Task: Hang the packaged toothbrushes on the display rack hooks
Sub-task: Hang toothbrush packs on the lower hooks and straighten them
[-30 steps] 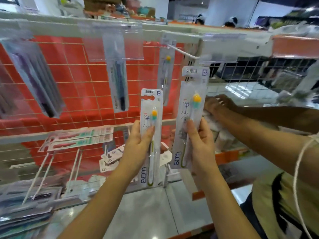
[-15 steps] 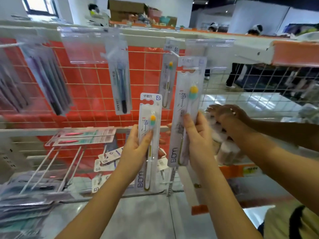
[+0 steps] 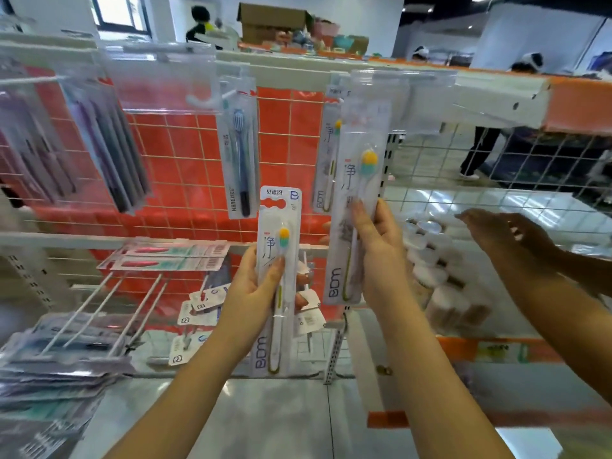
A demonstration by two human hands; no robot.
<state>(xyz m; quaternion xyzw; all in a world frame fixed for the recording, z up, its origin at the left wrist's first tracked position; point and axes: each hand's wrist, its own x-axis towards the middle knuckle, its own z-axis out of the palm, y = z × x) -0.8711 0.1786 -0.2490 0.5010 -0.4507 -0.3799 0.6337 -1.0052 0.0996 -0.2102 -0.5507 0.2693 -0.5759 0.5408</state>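
Observation:
My left hand point(image 3: 255, 293) grips a packaged toothbrush point(image 3: 280, 226) with a yellow-green head, held upright below the hanging row. My right hand point(image 3: 377, 240) grips a second, identical package point(image 3: 359, 167) and holds it high, its top edge up behind the clear label holder point(image 3: 390, 91) at the top rail, where a hook sits hidden. Another pack of the same kind point(image 3: 326, 150) hangs just left of it. A blue toothbrush pack point(image 3: 240, 150) hangs on a white hook point(image 3: 202, 101) further left.
Purple multi-packs point(image 3: 109, 150) hang at upper left on the red wire grid point(image 3: 185, 167). Long white pegs point(image 3: 99, 313) with stacked packs point(image 3: 56, 366) jut out at lower left. Another person's hand point(image 3: 506, 233) reaches in from the right over stacked cups point(image 3: 430, 266).
My right hand has lifted its package higher, up to the top rail. My left hand stays low with its package. The other person's hand has lifted off the cups.

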